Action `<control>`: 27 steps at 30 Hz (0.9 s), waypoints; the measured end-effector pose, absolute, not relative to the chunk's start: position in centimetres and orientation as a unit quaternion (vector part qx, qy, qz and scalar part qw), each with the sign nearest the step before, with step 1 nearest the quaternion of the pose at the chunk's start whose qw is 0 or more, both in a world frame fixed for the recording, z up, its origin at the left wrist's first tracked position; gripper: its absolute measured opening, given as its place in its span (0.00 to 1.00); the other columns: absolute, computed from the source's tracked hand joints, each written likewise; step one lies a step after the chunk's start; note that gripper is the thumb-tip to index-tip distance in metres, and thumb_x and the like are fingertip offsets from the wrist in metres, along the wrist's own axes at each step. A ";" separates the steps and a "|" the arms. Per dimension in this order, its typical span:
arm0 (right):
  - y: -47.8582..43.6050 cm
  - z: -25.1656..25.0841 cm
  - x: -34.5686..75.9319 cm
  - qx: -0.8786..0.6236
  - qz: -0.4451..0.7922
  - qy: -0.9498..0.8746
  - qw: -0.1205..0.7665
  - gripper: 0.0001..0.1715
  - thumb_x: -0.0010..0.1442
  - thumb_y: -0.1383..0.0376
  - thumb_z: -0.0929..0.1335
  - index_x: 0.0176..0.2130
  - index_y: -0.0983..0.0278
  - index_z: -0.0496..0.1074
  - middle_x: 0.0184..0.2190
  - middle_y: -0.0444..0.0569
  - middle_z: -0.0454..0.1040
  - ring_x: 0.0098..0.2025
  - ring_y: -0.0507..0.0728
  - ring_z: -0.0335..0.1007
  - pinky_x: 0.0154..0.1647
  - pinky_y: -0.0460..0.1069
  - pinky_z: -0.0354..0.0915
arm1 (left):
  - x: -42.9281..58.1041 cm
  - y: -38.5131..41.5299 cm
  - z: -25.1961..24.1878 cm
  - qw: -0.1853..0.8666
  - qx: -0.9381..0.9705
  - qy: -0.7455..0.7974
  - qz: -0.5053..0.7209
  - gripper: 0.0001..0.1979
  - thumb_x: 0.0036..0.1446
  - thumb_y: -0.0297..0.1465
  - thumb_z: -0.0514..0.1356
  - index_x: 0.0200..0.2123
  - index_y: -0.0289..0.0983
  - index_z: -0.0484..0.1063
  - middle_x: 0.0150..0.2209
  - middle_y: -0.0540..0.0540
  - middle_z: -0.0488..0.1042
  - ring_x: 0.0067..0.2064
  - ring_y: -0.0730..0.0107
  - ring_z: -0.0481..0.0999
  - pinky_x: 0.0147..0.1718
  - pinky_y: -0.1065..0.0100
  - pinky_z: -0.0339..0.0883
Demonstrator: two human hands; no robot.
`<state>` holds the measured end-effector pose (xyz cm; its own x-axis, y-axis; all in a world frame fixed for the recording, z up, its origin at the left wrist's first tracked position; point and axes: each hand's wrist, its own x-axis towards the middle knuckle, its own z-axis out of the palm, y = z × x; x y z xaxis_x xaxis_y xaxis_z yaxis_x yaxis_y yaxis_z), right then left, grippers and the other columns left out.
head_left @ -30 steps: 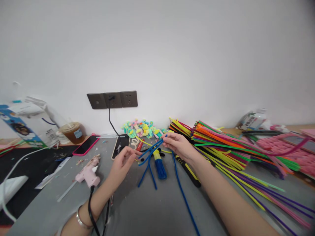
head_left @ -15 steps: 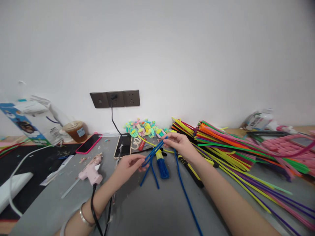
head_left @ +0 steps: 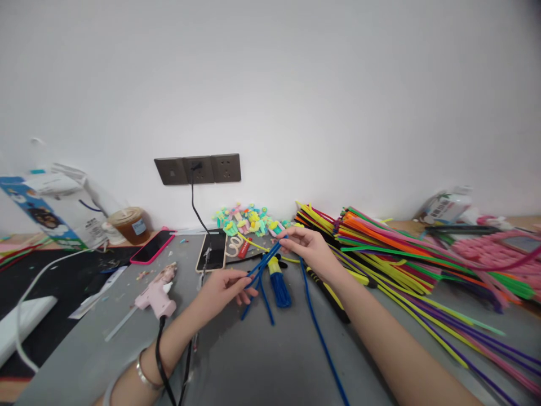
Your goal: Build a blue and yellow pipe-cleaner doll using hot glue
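Several blue pipe cleaners point(head_left: 265, 261) stretch at a slant between my two hands above the table. My right hand point(head_left: 307, 248) pinches their upper end between thumb and fingertips. Around the lower part, my left hand point(head_left: 226, 290) has its thumb and fingers closed. Two blue ends hang below the left fingers. Just behind the strands lies a blue bundle point(head_left: 279, 288) with a yellow band at its top. A long blue pipe cleaner point(head_left: 319, 332) runs from under my right hand to the front edge. Beneath the right forearm are yellow-and-black handles point(head_left: 328, 294), partly hidden.
Loose multicoloured pipe cleaners point(head_left: 393, 254) spread over the right side. Small pastel pieces point(head_left: 249, 220) are heaped by the wall. On the left lie a pink glue gun point(head_left: 157, 293) with a black cord, a pink-edged phone point(head_left: 153, 247) and a lidded drink cup point(head_left: 130, 226).
My left fingers have shifted slightly and loosened around the lower part of the blue pipe cleaners. The right hand keeps its pinch in nearly the same place.
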<state>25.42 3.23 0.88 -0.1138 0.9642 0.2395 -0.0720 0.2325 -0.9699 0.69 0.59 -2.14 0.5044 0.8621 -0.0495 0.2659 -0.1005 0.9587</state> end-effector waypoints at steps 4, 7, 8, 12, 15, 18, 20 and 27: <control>3.3 0.9 25.4 -0.390 0.474 -0.568 0.549 0.19 0.47 0.52 0.77 0.33 0.62 0.77 0.30 0.46 0.78 0.29 0.55 0.72 0.37 0.52 0.70 | 0.5 0.6 -2.4 0.515 0.705 0.406 0.269 0.24 0.62 0.48 0.57 0.32 0.32 0.78 0.31 0.38 0.83 0.23 0.71 0.76 0.23 0.72 0.68; 3.3 0.8 25.4 -0.398 0.454 -0.574 0.554 0.19 0.48 0.51 0.77 0.33 0.61 0.77 0.28 0.46 0.77 0.29 0.56 0.73 0.36 0.52 0.71 | 0.5 0.6 -2.4 0.515 0.708 0.403 0.267 0.24 0.62 0.48 0.57 0.31 0.32 0.78 0.31 0.39 0.83 0.22 0.72 0.75 0.21 0.74 0.65; 3.3 0.8 25.4 -0.401 0.445 -0.575 0.557 0.19 0.48 0.51 0.76 0.34 0.61 0.77 0.28 0.46 0.77 0.29 0.56 0.73 0.36 0.53 0.71 | 0.5 0.6 -2.3 0.514 0.710 0.402 0.266 0.23 0.62 0.48 0.57 0.31 0.33 0.78 0.30 0.39 0.83 0.22 0.73 0.74 0.20 0.74 0.64; 3.3 0.9 25.3 -0.413 0.423 -0.571 0.570 0.20 0.47 0.49 0.76 0.33 0.61 0.78 0.28 0.47 0.77 0.29 0.56 0.73 0.36 0.53 0.72 | 0.4 0.5 -2.0 0.505 0.719 0.405 0.253 0.23 0.62 0.47 0.56 0.29 0.33 0.77 0.29 0.41 0.82 0.21 0.74 0.73 0.19 0.75 0.63; 3.1 1.0 25.1 -0.406 0.441 -0.567 0.565 0.21 0.46 0.48 0.77 0.31 0.61 0.77 0.29 0.47 0.78 0.29 0.56 0.73 0.36 0.53 0.72 | 0.4 0.4 -1.9 0.490 0.730 0.408 0.246 0.24 0.63 0.47 0.55 0.31 0.32 0.78 0.27 0.42 0.80 0.23 0.73 0.73 0.22 0.74 0.64; 2.9 0.8 24.5 -0.397 0.473 -0.573 0.539 0.20 0.46 0.49 0.77 0.31 0.61 0.77 0.29 0.47 0.78 0.29 0.55 0.74 0.36 0.52 0.73 | 0.5 0.2 -1.6 0.494 0.733 0.395 0.251 0.26 0.64 0.49 0.53 0.34 0.32 0.78 0.27 0.43 0.78 0.24 0.72 0.73 0.24 0.73 0.66; 2.7 0.5 23.9 -0.389 0.489 -0.575 0.528 0.19 0.46 0.50 0.77 0.30 0.61 0.77 0.29 0.46 0.78 0.30 0.55 0.74 0.35 0.50 0.72 | 0.7 0.1 -1.4 0.519 0.725 0.378 0.248 0.27 0.65 0.50 0.52 0.38 0.32 0.77 0.30 0.42 0.79 0.24 0.72 0.73 0.25 0.72 0.67; 2.1 -0.7 21.8 -0.368 0.475 -0.609 0.517 0.17 0.52 0.51 0.74 0.33 0.61 0.76 0.30 0.47 0.77 0.31 0.55 0.73 0.33 0.49 0.70 | 0.7 0.0 -2.0 0.573 0.695 0.365 0.237 0.25 0.64 0.51 0.51 0.39 0.34 0.72 0.21 0.56 0.59 0.20 0.78 0.55 0.20 0.75 0.53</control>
